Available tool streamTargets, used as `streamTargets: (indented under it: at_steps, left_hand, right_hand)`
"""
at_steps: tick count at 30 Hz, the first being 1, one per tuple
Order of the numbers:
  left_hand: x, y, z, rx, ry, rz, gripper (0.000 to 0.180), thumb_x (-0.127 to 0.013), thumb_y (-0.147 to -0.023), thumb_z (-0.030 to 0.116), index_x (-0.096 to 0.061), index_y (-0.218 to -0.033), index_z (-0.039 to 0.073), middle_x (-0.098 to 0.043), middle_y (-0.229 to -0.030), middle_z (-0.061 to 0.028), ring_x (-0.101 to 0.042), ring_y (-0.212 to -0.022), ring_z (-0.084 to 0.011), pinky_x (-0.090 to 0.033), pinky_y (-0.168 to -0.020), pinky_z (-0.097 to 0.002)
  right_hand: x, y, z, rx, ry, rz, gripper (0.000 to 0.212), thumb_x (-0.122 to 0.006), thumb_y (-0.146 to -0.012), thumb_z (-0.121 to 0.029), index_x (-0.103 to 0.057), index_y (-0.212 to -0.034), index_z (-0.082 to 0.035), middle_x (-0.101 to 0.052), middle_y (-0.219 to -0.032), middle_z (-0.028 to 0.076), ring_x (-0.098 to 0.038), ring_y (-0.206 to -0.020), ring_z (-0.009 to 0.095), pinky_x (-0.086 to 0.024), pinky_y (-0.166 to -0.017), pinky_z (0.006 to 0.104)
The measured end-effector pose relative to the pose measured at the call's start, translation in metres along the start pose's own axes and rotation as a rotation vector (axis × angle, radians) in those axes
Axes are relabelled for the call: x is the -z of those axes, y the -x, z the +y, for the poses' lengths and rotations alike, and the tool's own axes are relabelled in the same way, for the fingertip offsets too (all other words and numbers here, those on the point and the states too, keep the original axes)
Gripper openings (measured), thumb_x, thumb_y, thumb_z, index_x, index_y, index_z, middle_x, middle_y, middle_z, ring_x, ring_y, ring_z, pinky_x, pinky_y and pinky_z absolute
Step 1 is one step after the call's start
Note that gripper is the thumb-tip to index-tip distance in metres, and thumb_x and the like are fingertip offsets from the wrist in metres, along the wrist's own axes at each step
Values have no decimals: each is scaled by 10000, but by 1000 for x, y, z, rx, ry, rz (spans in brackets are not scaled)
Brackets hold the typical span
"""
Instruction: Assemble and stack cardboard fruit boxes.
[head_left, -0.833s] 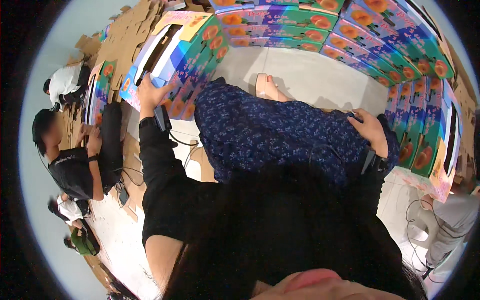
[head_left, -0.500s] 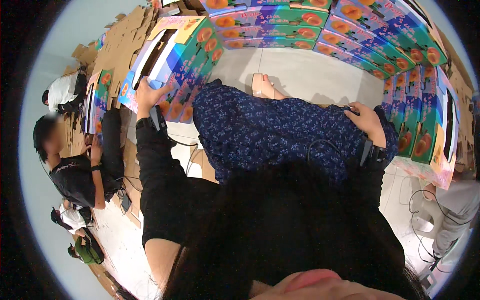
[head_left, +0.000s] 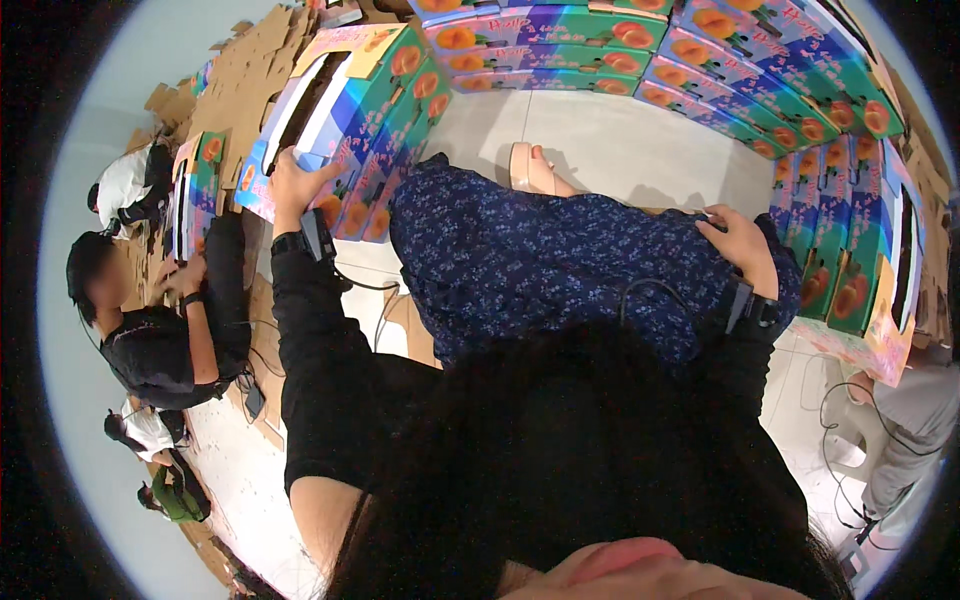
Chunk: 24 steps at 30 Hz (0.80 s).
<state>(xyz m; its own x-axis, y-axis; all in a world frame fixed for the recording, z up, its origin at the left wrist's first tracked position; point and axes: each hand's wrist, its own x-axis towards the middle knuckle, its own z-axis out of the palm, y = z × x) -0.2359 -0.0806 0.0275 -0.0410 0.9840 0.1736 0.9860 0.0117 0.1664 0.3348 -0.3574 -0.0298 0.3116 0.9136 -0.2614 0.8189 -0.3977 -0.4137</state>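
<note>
My left hand [head_left: 298, 188] is on the near corner of a printed fruit carton [head_left: 385, 95], top of a stack at my left. Its thumb lies along the carton's side, and its fingers curl at the edge of the long slot in the top; the fingertips are partly hidden. My right hand [head_left: 738, 245] lies on the dark blue flowered skirt [head_left: 560, 260] over my right knee, fingers apart and nothing in them. Black bands with small devices sit on both wrists.
More fruit cartons are stacked ahead [head_left: 545, 45], at the far right [head_left: 770, 60] and beside my right knee [head_left: 840, 230]. Flattened cardboard [head_left: 245, 90] lies beyond the left stack. A person in black [head_left: 160, 345] sits at left by another carton. Cables [head_left: 830, 450] trail at right.
My hands keep their places on the carton and the skirt. The view has shifted slightly. The person at left has raised their hands a little from their lap.
</note>
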Motion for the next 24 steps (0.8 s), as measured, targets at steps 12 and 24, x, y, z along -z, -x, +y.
streamTargets:
  at_steps: [12, 24]
  left_hand:
    - [-6, -2, -3, -5, 6, 1, 1052, -796, -468, 546, -463, -1242, -83, -548, -1208, -250, -530, -1139, -353, -394, -971, -405]
    - [-5, 2, 0, -31, -10, 25, 1015, -792, -477, 554, -489, -1219, -68, -586, -1151, -241, -565, -1079, -367, -412, -941, -419]
  right_hand:
    - [-4, -4, 4, 20, -18, -1, 415, -650, -796, -357, -616, -1107, -85, -659, -971, 153, -633, -931, 304, -493, -803, 361]
    - [-4, -5, 8, 46, -74, 0, 423, -658, -801, -358, -610, -1116, -79, -652, -976, 153, -635, -913, 287, -491, -801, 348]
